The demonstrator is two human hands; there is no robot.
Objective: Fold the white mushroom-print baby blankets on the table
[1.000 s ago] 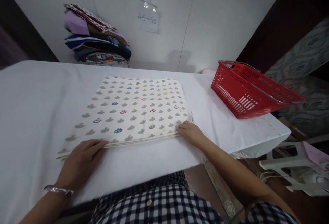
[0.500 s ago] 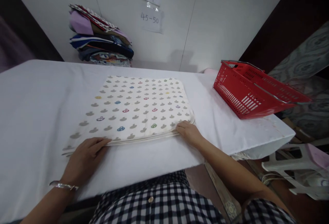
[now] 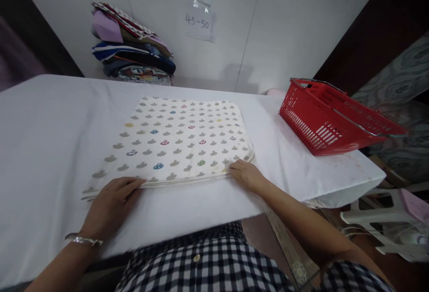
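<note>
Our white-covered worktop (image 3: pixel 50 118) meets a white wall, a red basket (image 3: pixel 331 120) at right. Our left hand (image 3: pixel 110 202) and right hand (image 3: pixel 246 175), well apart, lie flat on the folded cream dotted cloth's (image 3: pixel 181 140) near edge.

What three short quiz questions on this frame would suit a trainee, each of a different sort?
1. True or false: both hands rest at the near edge of the patterned folded cloth.
2. Which thing stands at the right end of the table? A) a red basket B) a blue bucket C) a cardboard box
3. Fill in: against the wall, at the far side of the table, lies a pile of ______.

Key
1. True: the left hand is at the near left corner, the right hand at the near right corner.
2. A, the red basket.
3. Folded fabrics.
</note>
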